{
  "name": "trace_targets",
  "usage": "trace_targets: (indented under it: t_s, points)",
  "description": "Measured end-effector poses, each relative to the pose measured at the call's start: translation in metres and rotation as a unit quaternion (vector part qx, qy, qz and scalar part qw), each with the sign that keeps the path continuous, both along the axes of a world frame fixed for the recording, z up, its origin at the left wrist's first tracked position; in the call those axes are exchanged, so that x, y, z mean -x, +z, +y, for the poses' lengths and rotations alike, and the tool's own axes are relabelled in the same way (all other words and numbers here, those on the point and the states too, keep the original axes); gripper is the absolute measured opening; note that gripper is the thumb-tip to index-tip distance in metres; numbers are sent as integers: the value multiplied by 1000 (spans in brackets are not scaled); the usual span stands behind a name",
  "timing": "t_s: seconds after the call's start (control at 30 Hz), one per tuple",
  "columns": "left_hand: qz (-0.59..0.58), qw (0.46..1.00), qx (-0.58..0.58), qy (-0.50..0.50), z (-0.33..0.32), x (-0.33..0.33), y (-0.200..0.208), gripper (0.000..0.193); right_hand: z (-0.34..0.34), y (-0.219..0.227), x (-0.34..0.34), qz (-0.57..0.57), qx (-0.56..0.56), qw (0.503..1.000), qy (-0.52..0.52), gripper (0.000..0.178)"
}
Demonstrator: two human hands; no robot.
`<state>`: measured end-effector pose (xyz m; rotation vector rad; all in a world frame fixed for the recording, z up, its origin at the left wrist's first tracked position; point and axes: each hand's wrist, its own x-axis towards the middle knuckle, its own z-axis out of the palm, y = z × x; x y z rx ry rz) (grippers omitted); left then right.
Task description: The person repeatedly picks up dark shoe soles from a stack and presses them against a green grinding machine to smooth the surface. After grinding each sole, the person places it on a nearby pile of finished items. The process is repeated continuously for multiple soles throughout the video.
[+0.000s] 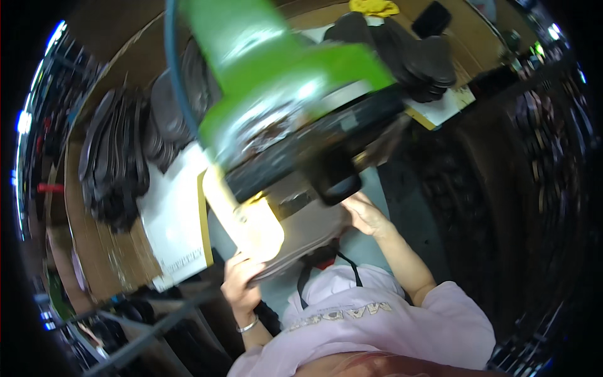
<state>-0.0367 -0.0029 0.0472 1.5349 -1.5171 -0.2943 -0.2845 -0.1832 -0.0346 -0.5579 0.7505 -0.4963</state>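
My left hand (242, 279) grips the near left end of a flat brown piece (308, 227), which looks like a shoe sole; its edge seems to show more than one layer. Around its right end my right hand (367, 215) is closed, with the fingertips partly hidden behind the piece and the machine. Right above the piece is the dark head of a green machine (282, 81), blurred by motion. A lit lamp (260, 231) glares beside my left hand and washes out part of the piece.
Stacks of dark sole-shaped pieces (113, 157) stand at the left by a cardboard wall (103, 251), and more dark soles (421, 60) lie at the far right. A blue hose (174, 75) runs down beside the machine. White board (173, 210) and a yellow cloth (375, 7) lie around it.
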Motion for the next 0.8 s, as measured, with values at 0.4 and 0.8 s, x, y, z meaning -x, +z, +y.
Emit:
trace_targets:
  t_s: [0.4,0.8]
  points:
    - [540,836,-94,-42,-120,128,-33,25,100,-14,67,-5,35,981,-190,66]
    - [385,921,-23,61,-107,102,-51,22,71,-9,92,41,122,962,-239,65]
